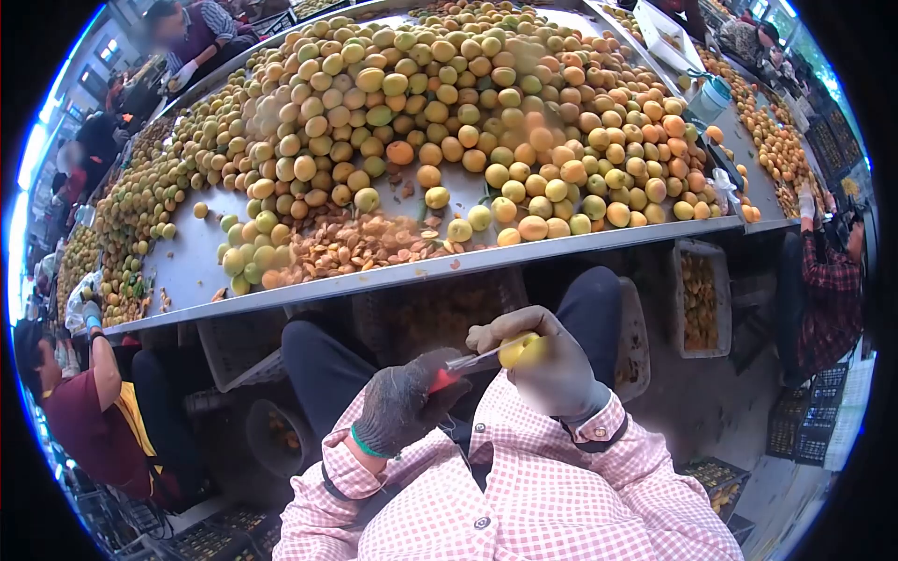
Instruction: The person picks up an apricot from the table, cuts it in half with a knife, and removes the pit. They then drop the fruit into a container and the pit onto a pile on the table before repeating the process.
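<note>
My left hand (pixel 402 402), in a dark grey knitted glove with a green cuff edge, is closed around the red handle of a small knife (pixel 443 379). The knife's thin blade points right and reaches a yellow-green apricot (pixel 520 350). My right hand (pixel 554 372), in a lighter grey glove, grips this fruit between thumb and fingers. Whether the blade has cut in or only touches the skin, I cannot tell. Both hands are above my lap, below the table's edge. A pile of split apricot stones (pixel 360 247) lies on the metal table (pixel 210 271) in front of me.
A large heap of apricots (pixel 421 93) covers much of the table. Under its raised edge are a crate (pixel 245 338), a crate of fruit pieces (pixel 702 290) and a bucket (pixel 277 435). A blue-green bottle (pixel 711 98) stands at right. Co-workers sit at both sides (pixel 89 430).
</note>
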The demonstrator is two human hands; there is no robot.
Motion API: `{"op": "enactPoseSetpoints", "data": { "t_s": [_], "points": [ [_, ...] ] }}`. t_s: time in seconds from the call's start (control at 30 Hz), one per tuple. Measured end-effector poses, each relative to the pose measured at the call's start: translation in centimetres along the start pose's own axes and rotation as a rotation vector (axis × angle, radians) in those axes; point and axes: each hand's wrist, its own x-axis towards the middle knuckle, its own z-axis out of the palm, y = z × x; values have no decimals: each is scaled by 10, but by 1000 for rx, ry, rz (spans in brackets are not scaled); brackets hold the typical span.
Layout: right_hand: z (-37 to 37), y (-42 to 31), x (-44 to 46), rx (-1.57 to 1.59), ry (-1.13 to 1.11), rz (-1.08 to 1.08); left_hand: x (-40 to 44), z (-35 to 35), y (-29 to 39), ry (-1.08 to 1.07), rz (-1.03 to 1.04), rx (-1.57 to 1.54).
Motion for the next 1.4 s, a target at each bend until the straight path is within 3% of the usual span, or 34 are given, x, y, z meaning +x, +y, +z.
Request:
{"op": "enactPoseSetpoints", "data": {
  "t_s": [0.23,0.5,0.6,0.7,0.77,0.83,0.87,0.9,0.93,0.97,1.03,1.17,1.27,1.37,1.4],
  "points": [
    [16,9,1,143,-90,-47,-11,-2,-3,-9,55,189],
    [30,16,5,252,-116,-119,-8,7,-9,-57,45,151],
    [32,16,5,151,-116,-144,-6,10,-14,-81,34,192],
    [37,8,8,-3,58,-43,-1,16,-17,-32,18,223],
    [14,14,14,-574,-27,-68,1,22,-22,28,29,205],
    [13,25,14,-444,12,-15,-1,32,-33,7,-48,6],
    [12,29,15,-265,46,-31,-3,39,-39,7,-46,5],
    [12,30,15,-86,80,-48,-6,47,-44,79,-33,-187],
    [12,24,14,147,216,-8,-7,53,-48,150,-19,-378],
    [2,27,15,176,316,-83,-6,45,-41,145,-13,-379],
    [-12,26,17,101,421,-80,-3,19,-19,232,-433,-1110],
    [1,-5,15,348,249,138,3,11,-11,166,-406,-897],
    [-3,-3,11,-77,153,133,-4,20,-17,52,-382,-839],
    [-1,4,10,-96,216,141,-10,25,-21,-25,-406,-792],
    [4,4,12,-97,216,141,-13,27,-22,-54,-360,-638]
  ]
}}
